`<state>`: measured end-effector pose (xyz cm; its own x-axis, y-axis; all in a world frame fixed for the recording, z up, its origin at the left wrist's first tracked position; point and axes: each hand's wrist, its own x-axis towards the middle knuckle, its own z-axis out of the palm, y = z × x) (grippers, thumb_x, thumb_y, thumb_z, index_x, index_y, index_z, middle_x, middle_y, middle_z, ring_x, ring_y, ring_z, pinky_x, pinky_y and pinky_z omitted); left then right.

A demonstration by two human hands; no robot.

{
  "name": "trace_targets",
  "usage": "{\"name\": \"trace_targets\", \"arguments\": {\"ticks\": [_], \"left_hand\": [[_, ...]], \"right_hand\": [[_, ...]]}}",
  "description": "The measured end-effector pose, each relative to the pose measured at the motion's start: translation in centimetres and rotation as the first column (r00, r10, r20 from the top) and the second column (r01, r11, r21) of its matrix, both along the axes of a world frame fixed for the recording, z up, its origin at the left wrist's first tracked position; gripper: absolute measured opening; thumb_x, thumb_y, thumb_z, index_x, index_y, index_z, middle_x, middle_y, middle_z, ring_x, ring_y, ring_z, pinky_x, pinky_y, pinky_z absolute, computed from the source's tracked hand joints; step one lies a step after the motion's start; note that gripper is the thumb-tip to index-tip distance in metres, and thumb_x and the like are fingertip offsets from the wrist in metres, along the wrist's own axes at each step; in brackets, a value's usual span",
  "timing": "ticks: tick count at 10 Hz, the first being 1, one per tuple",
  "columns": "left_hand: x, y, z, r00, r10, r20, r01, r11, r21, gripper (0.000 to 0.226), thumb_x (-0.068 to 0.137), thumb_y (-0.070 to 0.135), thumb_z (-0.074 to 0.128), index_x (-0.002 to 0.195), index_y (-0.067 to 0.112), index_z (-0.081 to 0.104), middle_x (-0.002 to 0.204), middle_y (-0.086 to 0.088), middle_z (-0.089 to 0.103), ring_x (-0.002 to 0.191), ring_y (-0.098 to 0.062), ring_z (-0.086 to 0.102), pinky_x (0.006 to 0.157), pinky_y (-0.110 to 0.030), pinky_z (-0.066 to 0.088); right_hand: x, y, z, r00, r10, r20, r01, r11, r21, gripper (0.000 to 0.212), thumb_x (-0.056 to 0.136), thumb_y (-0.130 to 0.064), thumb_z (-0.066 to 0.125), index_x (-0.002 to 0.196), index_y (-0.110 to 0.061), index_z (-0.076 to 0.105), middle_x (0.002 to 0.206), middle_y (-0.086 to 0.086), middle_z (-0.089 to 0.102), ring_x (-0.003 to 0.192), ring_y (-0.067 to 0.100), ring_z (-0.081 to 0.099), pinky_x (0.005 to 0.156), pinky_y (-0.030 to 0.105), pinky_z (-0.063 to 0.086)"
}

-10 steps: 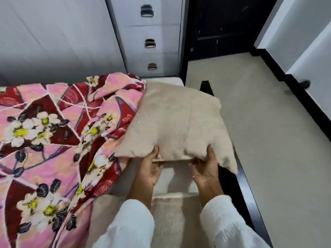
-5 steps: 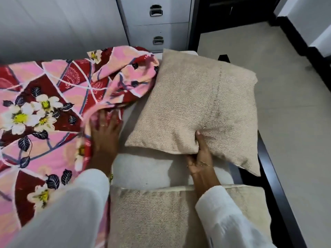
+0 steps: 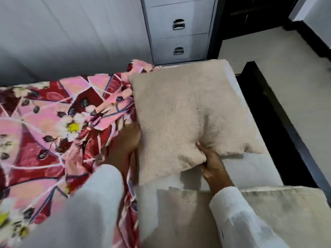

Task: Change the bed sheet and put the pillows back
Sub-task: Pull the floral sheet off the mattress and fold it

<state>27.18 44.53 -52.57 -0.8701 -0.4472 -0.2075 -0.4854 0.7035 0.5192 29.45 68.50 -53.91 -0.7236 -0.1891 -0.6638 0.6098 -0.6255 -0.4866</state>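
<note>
Left hand (image 3: 126, 140) now under floral sheet (image 3: 59, 126), grip unclear; right hand (image 3: 208, 158) pinching pillow (image 3: 179, 111) edge; one-handed hold may slip.

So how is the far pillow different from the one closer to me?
The far pillow is gripped at its near edge by the right hand, while the near pillow is touched by neither hand. The far pillow's left edge meets the floral sheet, and it shows almost whole; the near pillow is cut off by the frame. Both are beige, coarse-woven, and lie on the white mattress.
</note>
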Motion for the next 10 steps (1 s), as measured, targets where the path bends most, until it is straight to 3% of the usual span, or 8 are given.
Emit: {"name": "trace_targets", "arguments": {"ticks": [1, 2, 3, 6, 7, 8, 9, 10], "left_hand": [[1.6, 4.9, 1.7, 0.993, 0.118, -0.032, -0.101, 0.938, 0.332, 0.053, 0.099, 0.037, 0.034, 0.144, 0.010, 0.031, 0.148, -0.015, 0.032, 0.136, -0.032, 0.032, 0.111, -0.034, 0.027], [3.7, 7.5, 3.1, 0.960, 0.218, -0.175, -0.085, 0.822, 0.563, 0.069, 0.089, 0.049, 0.051, 0.146, 0.015, 0.028, 0.143, -0.003, 0.042, 0.128, -0.012, 0.039, 0.097, -0.003, 0.028], [3.5, 8.7, 3.4, 0.978, 0.121, -0.169, 0.020, 0.756, 0.654, 0.080, 0.080, 0.036, 0.066, 0.147, 0.022, 0.024, 0.137, 0.009, 0.042, 0.119, -0.003, 0.040, 0.081, 0.002, 0.033], [7.0, 10.6, 1.8, 0.979, 0.047, -0.197, 0.056, 0.873, 0.485, 0.045, 0.086, 0.024, 0.065, 0.128, 0.012, 0.053, 0.125, -0.004, 0.060, 0.112, -0.016, 0.056, 0.089, -0.017, 0.040], [10.8, 8.5, 0.9, 0.974, 0.012, -0.228, 0.018, 0.992, 0.128, 0.044, 0.082, 0.041, 0.052, 0.112, 0.011, 0.065, 0.110, -0.010, 0.068, 0.108, -0.030, 0.060, 0.097, -0.042, 0.044], [15.4, 5.7, -0.7, 0.982, 0.040, -0.186, -0.080, 0.974, -0.210, 0.045, 0.072, 0.034, 0.055, 0.108, 0.008, 0.066, 0.112, -0.014, 0.067, 0.114, -0.040, 0.054, 0.100, -0.063, 0.035], [21.0, 4.0, -1.2, 0.977, 0.210, -0.026, -0.208, 0.934, -0.290, 0.074, 0.069, 0.032, 0.073, 0.132, 0.002, 0.049, 0.138, -0.024, 0.046, 0.129, -0.053, 0.032, 0.102, -0.070, 0.012], [26.9, 2.9, -1.2, 0.899, 0.389, 0.203, -0.331, 0.905, -0.268, 0.105, 0.071, 0.048, 0.073, 0.147, 0.003, 0.018, 0.151, -0.023, 0.023, 0.137, -0.049, 0.018, 0.109, -0.061, 0.015]], "right_hand": [[1.2, -0.7, 0.5, 1.000, -0.023, 0.006, 0.023, 1.000, -0.018, 0.018, 0.093, -0.006, 0.046, 0.102, -0.005, 0.062, 0.085, 0.008, 0.072, 0.073, 0.018, 0.071, 0.058, 0.033, 0.059], [1.3, 0.5, 1.7, 0.996, -0.085, -0.035, 0.085, 0.996, -0.001, 0.016, 0.093, -0.004, 0.047, 0.095, -0.005, 0.063, 0.077, 0.004, 0.073, 0.066, 0.012, 0.070, 0.055, 0.024, 0.057], [1.6, 2.5, 2.1, 0.989, -0.132, -0.071, 0.137, 0.988, 0.069, 0.016, 0.092, -0.008, 0.049, 0.096, -0.010, 0.064, 0.079, 0.000, 0.074, 0.081, 0.016, 0.069, 0.075, 0.032, 0.058], [4.3, 2.0, 2.8, 0.946, -0.274, 0.175, 0.262, 0.961, 0.090, 0.042, 0.088, -0.043, 0.055, 0.115, -0.012, 0.062, 0.113, 0.014, 0.066, 0.098, 0.030, 0.064, 0.089, 0.048, 0.051], [5.7, -1.2, 3.8, 0.946, -0.222, 0.237, 0.192, 0.971, 0.144, 0.044, 0.086, -0.054, 0.051, 0.095, -0.013, 0.063, 0.096, 0.010, 0.069, 0.079, 0.023, 0.065, 0.073, 0.035, 0.056], [7.5, -4.5, 5.5, 0.962, -0.097, 0.256, 0.059, 0.987, 0.153, 0.048, 0.087, -0.050, 0.053, 0.109, -0.008, 0.060, 0.084, 0.007, 0.072, 0.074, 0.016, 0.070, 0.055, 0.023, 0.053], [9.8, -7.9, 6.5, 0.967, 0.118, 0.225, -0.155, 0.976, 0.155, 0.059, 0.091, -0.052, 0.042, 0.132, -0.010, 0.045, 0.129, 0.006, 0.053, 0.124, 0.023, 0.049, 0.094, 0.038, 0.044], [13.8, -11.8, 6.5, 0.900, 0.373, 0.224, -0.406, 0.906, 0.123, 0.053, 0.090, -0.059, 0.034, 0.119, -0.018, 0.052, 0.104, 0.002, 0.063, 0.096, 0.019, 0.061, 0.084, 0.037, 0.046]]}}
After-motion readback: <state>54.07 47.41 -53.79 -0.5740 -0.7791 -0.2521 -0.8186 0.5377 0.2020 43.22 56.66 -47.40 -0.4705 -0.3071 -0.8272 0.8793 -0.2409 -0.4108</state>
